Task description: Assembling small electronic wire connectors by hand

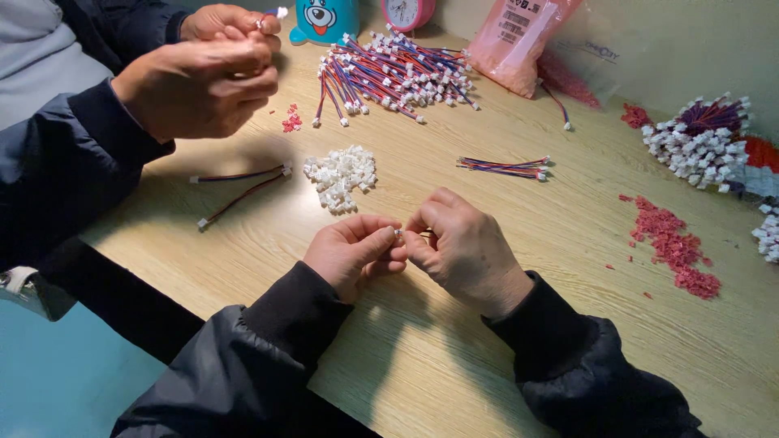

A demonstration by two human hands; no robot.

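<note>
Co-worker's hands: at the far left, a second person in a dark sleeve is holding both hands together above the worktop, pinching a small white-tipped wire end at the top.
Loose wire leads: two red-and-blue leads with white ends are lying on the wood below those hands.
Red bits: a few small red pieces are lying just beside the leads.
White connector pile: a heap of small white plastic housings is sitting near the middle, just beyond the wearer's left hand.
Left hand: it is curling closed, thumb and forefinger pinching a tiny white connector piece.
Connector piece: it is being held between both hands, just above the worktop, mostly hidden by fingers.
Right hand: it is closing on the same piece from the other side, fingertips touching the left hand's.
Wire heap: many red-and-blue leads are lying at the far edge.
Small wire bundle: it is lying beyond the right hand.
Pink bag: it is resting at the top.
Red scrap trail: it is spreading at the right.
Bunched connectors: a white-tipped cluster is sitting far right.
</note>
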